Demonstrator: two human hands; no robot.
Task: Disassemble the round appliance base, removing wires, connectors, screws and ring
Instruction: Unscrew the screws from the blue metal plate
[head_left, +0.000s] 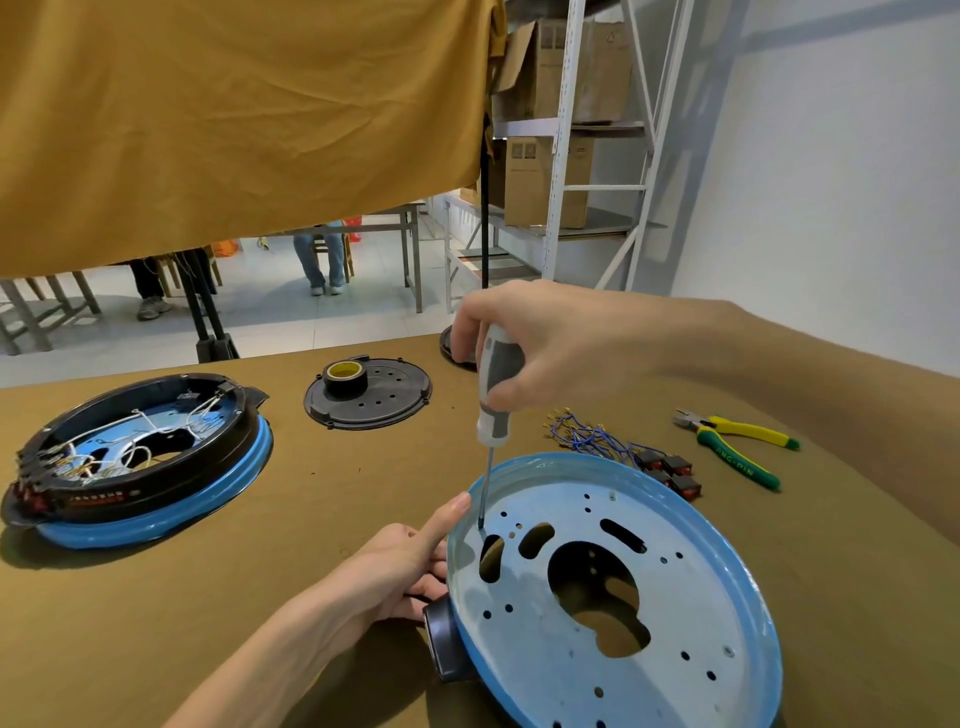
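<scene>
The right hand (524, 343) is gripping a grey-and-white-handled screwdriver (493, 395) upright, its tip touching the pale perforated plate inside the round blue-rimmed appliance base (613, 587) at about nine o'clock; the left hand (400, 566) is curling round that base's rim at nine o'clock, thumb lying along the edge; the base is sitting tilted on the olive-brown cloth-covered table (311, 493), with loose blue wires (587, 436) lying beyond it at twelve o'clock.
</scene>
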